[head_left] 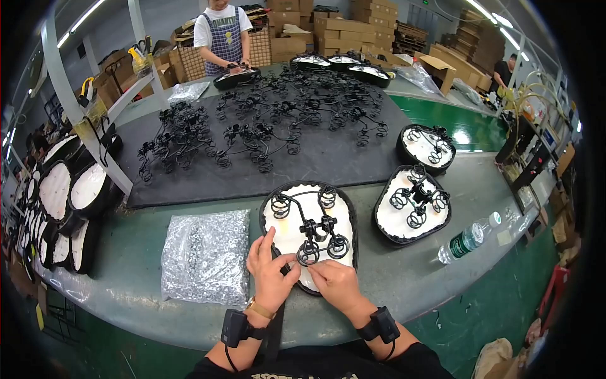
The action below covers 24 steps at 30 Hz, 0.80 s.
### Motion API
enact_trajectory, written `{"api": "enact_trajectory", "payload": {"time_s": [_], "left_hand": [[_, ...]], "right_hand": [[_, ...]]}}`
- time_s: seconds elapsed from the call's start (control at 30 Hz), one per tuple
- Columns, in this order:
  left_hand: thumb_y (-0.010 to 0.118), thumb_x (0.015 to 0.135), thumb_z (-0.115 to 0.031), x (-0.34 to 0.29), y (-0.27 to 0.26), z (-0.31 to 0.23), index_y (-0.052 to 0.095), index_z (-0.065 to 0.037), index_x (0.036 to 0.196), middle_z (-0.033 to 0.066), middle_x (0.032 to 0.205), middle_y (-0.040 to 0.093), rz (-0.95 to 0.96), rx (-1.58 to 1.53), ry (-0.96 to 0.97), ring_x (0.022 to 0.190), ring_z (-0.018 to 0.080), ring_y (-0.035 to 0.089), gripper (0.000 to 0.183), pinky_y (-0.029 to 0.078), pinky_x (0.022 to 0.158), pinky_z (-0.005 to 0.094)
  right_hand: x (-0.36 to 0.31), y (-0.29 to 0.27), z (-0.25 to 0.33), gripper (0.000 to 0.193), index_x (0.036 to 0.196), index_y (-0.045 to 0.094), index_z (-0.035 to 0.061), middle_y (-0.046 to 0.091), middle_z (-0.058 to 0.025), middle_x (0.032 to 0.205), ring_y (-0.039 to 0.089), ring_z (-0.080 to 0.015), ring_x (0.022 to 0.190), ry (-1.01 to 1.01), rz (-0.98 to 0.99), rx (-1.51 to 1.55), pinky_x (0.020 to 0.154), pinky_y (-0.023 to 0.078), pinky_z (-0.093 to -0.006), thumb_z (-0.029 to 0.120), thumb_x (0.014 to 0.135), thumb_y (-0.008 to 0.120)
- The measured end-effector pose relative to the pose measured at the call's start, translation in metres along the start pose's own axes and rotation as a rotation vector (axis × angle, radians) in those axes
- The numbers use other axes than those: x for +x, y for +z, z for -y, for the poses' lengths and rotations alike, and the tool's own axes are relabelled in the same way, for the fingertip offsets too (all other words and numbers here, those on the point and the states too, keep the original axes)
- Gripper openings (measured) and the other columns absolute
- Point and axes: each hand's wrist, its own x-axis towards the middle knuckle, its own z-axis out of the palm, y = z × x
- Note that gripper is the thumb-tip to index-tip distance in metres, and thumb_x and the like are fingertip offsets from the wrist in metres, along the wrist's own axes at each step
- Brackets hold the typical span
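A saddle [287, 234] lies underside up in front of me, its white base ringed by a black cover edge. On it rests a black spring frame [315, 230] with coil springs at its far and near ends. My left hand [270, 273] is closed, thumb and fingertips pinching at the near-left coil spring [308, 252]. Just right of that, my right hand [339, 285] is closed in a pinch by the same coil's near edge; whatever is between its fingertips is hidden. A clear bag of small metal nuts or washers [205, 256] lies left of my left hand.
Two more saddles with spring frames [411, 205] [429, 148] stand to the right, near a water bottle [470, 239]. Many spring frames [259, 139] cover a black mat [328, 167]. Saddles are stacked at left [55, 189]. A co-worker [224, 38] handles a saddle across the table.
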Motion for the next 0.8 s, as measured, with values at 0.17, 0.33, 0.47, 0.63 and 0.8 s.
{"api": "enact_trajectory", "payload": {"time_s": [0.17, 0.33, 0.47, 0.63, 0.8], "left_hand": [[0.078, 0.074, -0.017, 0.001, 0.005, 0.000, 0.078, -0.012, 0.093, 0.0098, 0.159, 0.038, 0.018, -0.086, -0.042, 0.141, 0.0364, 0.032, 0.019, 0.021, 0.115, 0.0521], [0.077, 0.076, -0.017, 0.004, 0.011, 0.010, 0.078, -0.013, 0.094, 0.0078, 0.160, 0.035, 0.060, -0.116, -0.124, 0.140, 0.0367, 0.032, 0.019, 0.021, 0.115, 0.0519], [0.078, 0.078, -0.016, 0.005, 0.018, 0.006, 0.078, -0.013, 0.097, 0.0066, 0.161, 0.033, 0.059, -0.115, -0.157, 0.139, 0.0375, 0.032, 0.019, 0.023, 0.113, 0.0531], [0.078, 0.079, -0.016, 0.007, 0.019, 0.000, 0.078, -0.013, 0.097, 0.0071, 0.160, 0.034, 0.038, -0.148, -0.204, 0.139, 0.0380, 0.031, 0.018, 0.024, 0.113, 0.0534], [0.080, 0.076, -0.015, 0.010, 0.020, 0.001, 0.077, -0.013, 0.097, 0.0086, 0.157, 0.037, 0.034, -0.121, -0.157, 0.137, 0.0385, 0.033, 0.021, 0.026, 0.112, 0.0533]], "right_hand": [[0.002, -0.001, -0.001, 0.010, 0.093, 0.076, 0.0085, 0.072, -0.0045, 0.082, 0.069, -0.0256, 0.066, 0.019, -0.033, 0.052, 0.058, 0.056, -0.0336, 0.013, 0.085, 0.074], [0.004, 0.002, 0.008, 0.020, 0.104, 0.073, 0.0102, 0.065, -0.0036, 0.084, 0.065, -0.0256, 0.060, -0.073, 0.034, -0.173, 0.053, 0.053, -0.0357, 0.015, 0.085, 0.072], [0.004, 0.003, 0.012, 0.033, 0.114, 0.070, 0.0119, 0.056, -0.0041, 0.084, 0.061, -0.0257, 0.055, -0.085, 0.098, -0.313, 0.051, 0.052, -0.0370, 0.013, 0.082, 0.071], [0.003, 0.006, 0.014, 0.039, 0.120, 0.069, 0.0117, 0.055, -0.0050, 0.083, 0.062, -0.0257, 0.058, -0.072, 0.090, -0.328, 0.051, 0.052, -0.0368, 0.013, 0.081, 0.069], [0.002, 0.007, 0.016, 0.040, 0.122, 0.069, 0.0114, 0.055, -0.0055, 0.081, 0.063, -0.0250, 0.061, -0.052, 0.089, -0.364, 0.052, 0.053, -0.0366, 0.013, 0.082, 0.067]]}}
